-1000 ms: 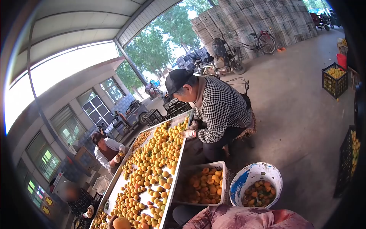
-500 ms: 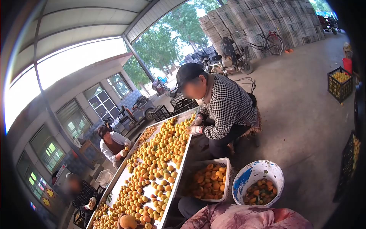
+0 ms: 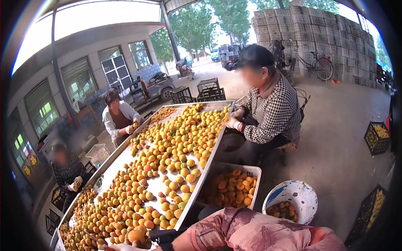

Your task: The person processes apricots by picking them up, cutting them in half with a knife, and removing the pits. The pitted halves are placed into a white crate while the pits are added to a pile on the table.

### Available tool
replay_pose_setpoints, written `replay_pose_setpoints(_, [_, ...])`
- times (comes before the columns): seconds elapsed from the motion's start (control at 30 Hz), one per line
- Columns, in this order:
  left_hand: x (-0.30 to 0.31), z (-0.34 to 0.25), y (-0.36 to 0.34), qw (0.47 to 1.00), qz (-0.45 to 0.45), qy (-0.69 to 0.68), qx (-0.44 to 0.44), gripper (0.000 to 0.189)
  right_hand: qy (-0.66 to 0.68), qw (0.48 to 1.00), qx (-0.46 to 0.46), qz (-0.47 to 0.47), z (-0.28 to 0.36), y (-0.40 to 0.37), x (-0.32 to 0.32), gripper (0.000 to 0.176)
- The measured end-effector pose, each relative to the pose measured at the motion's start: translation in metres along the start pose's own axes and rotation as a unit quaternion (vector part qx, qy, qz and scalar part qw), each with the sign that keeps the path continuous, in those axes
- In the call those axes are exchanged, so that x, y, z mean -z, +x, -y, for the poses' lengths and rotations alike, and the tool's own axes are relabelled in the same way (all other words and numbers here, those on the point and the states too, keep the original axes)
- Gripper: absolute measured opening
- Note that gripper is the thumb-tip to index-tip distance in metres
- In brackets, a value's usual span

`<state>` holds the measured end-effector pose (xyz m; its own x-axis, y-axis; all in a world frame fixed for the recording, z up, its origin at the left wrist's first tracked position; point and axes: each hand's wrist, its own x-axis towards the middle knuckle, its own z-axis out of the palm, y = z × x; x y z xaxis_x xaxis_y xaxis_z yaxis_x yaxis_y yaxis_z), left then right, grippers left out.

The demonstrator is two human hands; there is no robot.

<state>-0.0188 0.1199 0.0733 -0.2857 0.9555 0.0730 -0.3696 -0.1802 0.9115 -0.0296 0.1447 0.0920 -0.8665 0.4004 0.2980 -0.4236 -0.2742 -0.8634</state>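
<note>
At the bottom edge my right hand, with a black band on its wrist, is closed round a thin red-ended tool that looks like a small knife; most of the hand is cut off. Close beside it a larger-looking apricot is raised above the others. What shows of my left hand is a bit of finger round this apricot; the rest is out of frame. Many apricots lie spread over the white sorting table in front of me.
A white crate of opened apricots and a white bucket stand right of the table. A person in a checked jacket sits beyond them. Two people work along the left side. Black crates stand on the floor at right.
The view has swung down and toward the left, so more of the table's near end shows. My right forearm and hand have come into view at the bottom. The raised apricot remains near the bottom edge.
</note>
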Motion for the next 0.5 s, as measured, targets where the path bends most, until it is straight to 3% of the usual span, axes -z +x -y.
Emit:
replay_pose_setpoints(0.03, [0.009,0.005,0.003,1.000,-0.013,-0.008,0.004,0.064,-0.027,0.999,0.025,-0.010,-0.059,0.044,0.028,0.028])
replay_pose_setpoints(0.2, [0.046,0.030,0.017,0.997,-0.058,-0.053,0.019,0.066,-0.028,0.981,-0.090,-0.171,0.054,-0.031,-0.006,0.047])
replay_pose_setpoints(0.23, [0.053,0.034,0.018,0.996,-0.068,-0.062,0.023,0.067,-0.109,0.975,-0.085,-0.172,0.045,-0.028,-0.005,0.050])
replay_pose_setpoints(0.27, [0.061,0.039,0.019,0.994,-0.081,-0.070,0.025,0.068,-0.121,0.978,-0.104,-0.134,0.034,-0.026,-0.007,0.046])
replay_pose_setpoints(0.37, [0.081,0.050,0.017,0.990,-0.100,-0.092,0.029,0.069,-0.085,0.979,-0.157,0.103,0.014,-0.023,-0.007,0.037])
replay_pose_setpoints(0.43, [0.083,0.052,0.018,0.995,-0.094,-0.034,-0.013,0.064,-0.103,0.975,-0.085,0.178,-0.041,-0.016,-0.012,0.028])
replay_pose_setpoints(0.5, [0.085,0.052,0.012,0.990,-0.121,-0.070,-0.004,0.060,-0.056,0.951,-0.180,0.244,0.019,-0.052,0.002,0.050])
